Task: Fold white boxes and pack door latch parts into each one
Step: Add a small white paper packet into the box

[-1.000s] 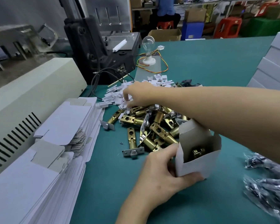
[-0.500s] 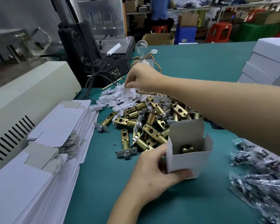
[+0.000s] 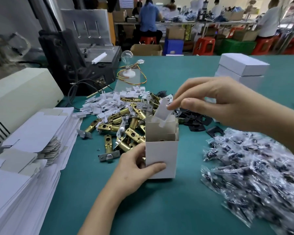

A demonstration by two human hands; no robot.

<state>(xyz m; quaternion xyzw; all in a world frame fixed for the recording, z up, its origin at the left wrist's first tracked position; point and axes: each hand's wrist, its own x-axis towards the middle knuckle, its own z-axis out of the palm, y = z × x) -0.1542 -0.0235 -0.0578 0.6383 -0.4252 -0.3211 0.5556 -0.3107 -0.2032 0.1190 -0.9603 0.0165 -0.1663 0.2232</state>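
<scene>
White box: upright on counter, top flaps open, gripped at lower-left corner by left hand; part just visible inside. White plastic piece: tilted, lower end in box mouth, pinched by right hand. Brass latches: loose pile just behind box, w/ spare white clips heaped beyond. Flat box blanks: stacked at left. Closed boxes: stacked far right.
</scene>
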